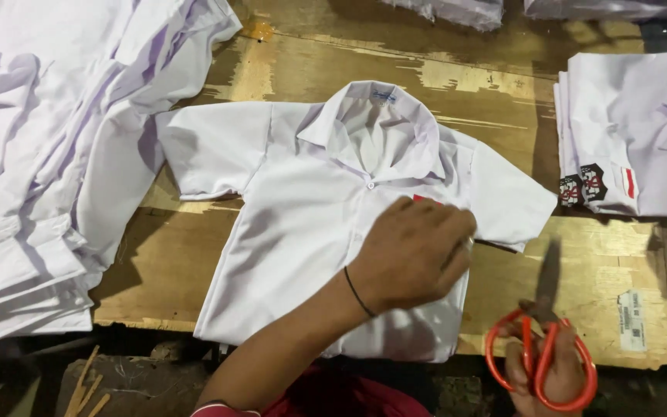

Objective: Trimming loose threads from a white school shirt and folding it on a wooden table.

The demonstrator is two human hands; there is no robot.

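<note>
Scissors (542,351) with orange handles sit in the right hand (538,378) at the lower right edge of the view, fingers through the loops and closed round them, the dark blades pointing up over the wooden table (580,262); whether the blades are parted I cannot tell. A small white shirt (303,224) lies flat, front up, in the middle of the table, collar away from the person, short sleeves spread to both sides. The left hand (414,251) rests on the shirt's chest near a red patch, fingers curled down together onto the cloth; whether they pinch anything is hidden under the hand. By the look of it this is a checking and trimming step: the hand steadies or feels over the front while the scissors wait just off the hem. A cut here would call for the cloth held flat and the blade tips kept clear of the fabric itself, since the shirt is thin and easily nicked. A pile (48,154) of loose white shirts lies to the left, a folded stack (634,131) to the right.
</note>
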